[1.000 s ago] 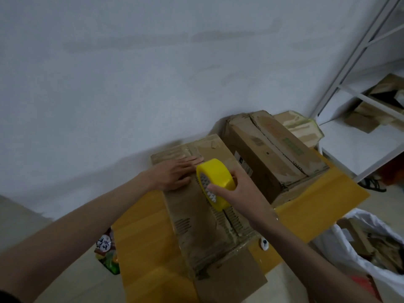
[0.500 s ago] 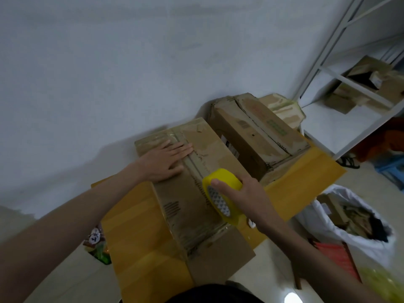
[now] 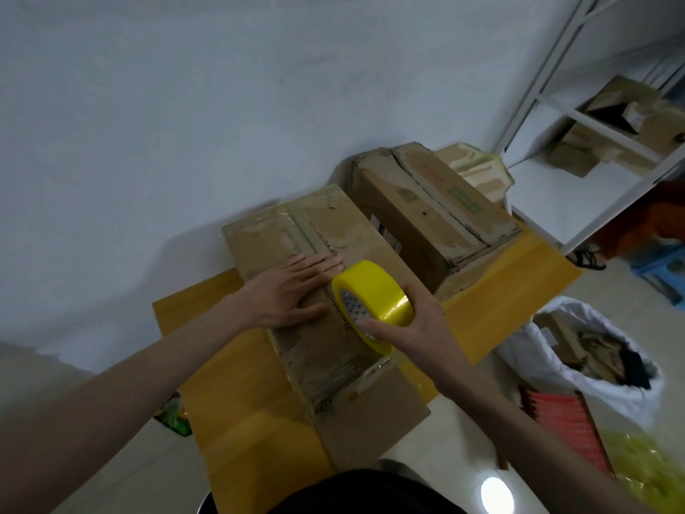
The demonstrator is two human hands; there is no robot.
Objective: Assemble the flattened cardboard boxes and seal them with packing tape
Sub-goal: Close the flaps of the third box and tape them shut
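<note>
Both forearms bare to the frame edge; no sleeves, watch or rings visible. Left hand [image 3: 293,291] and right hand [image 3: 411,324] ungloved. Dark, near-black garment [image 3: 370,493] at bottom centre.

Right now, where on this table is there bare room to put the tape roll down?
Bare yellow table shows left of the box being taped, under the left forearm, and a strip on the right between the right hand and the table's far right corner. The far side is crowded: the second box sits against the first.
</note>
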